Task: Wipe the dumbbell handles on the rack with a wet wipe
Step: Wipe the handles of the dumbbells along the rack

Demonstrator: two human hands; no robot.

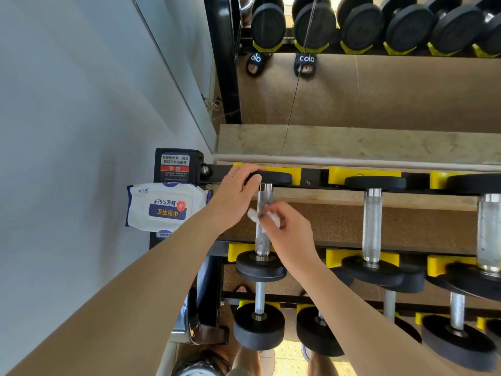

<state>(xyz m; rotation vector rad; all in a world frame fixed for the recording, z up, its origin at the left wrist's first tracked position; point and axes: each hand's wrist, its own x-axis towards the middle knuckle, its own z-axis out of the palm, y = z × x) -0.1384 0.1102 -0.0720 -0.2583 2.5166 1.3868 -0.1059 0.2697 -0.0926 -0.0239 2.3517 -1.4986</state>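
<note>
Head view: left hand [238, 191] grips the far black rubber dumbbell head [273, 177]; right hand [287, 229] pinches a white wet wipe [254, 215] around the leftmost knurled steel handle [263, 213]. A loose pinch could drop it.

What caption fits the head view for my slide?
Left hand steadies the dumbbell while right hand rubs a wipe along its handle.

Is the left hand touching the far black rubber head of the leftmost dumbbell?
Touching. The head view shows the left hand with fingers curled over the far black rubber head.
</note>
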